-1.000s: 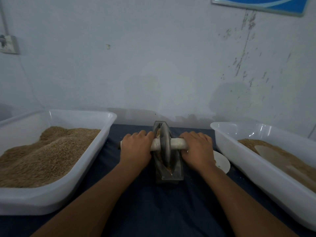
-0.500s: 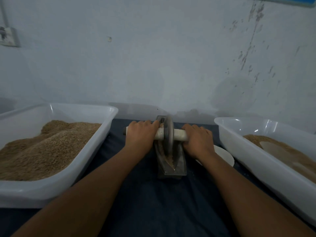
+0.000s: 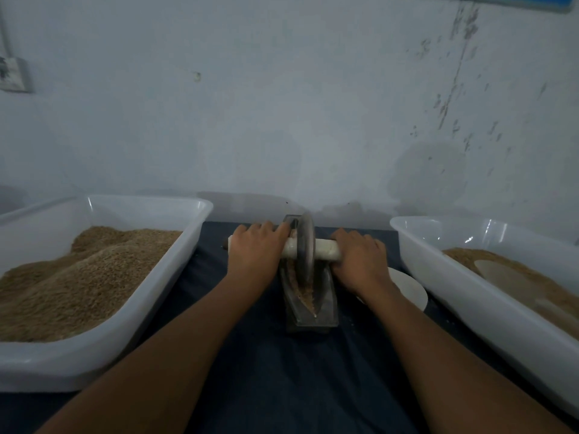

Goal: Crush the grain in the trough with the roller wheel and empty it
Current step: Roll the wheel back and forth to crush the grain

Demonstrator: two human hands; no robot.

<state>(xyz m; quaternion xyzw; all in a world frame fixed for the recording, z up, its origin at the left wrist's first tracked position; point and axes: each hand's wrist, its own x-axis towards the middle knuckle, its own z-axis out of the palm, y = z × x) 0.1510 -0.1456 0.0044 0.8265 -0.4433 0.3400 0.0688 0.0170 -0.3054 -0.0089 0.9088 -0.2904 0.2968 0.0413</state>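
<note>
A narrow dark metal trough [image 3: 326,303] stands lengthwise on the dark cloth in the middle. Brown grain [image 3: 308,294] lies along its groove at the near end. A grey roller wheel [image 3: 305,245] stands upright in the groove toward the far end, with a white axle handle [image 3: 327,248] through its hub. My left hand [image 3: 255,250] grips the handle left of the wheel. My right hand [image 3: 360,260] grips it right of the wheel. The grain under the wheel is hidden.
A big white tub [image 3: 131,314] heaped with brown grain sits on the left. Another white tub [image 3: 463,296] on the right holds grain and a pale scoop. A small white dish [image 3: 409,288] lies behind my right wrist. The wall rises just past the trough.
Both hands have pushed the roller wheel away from me along the trough, toward its far end. More grain shows at the near end.
</note>
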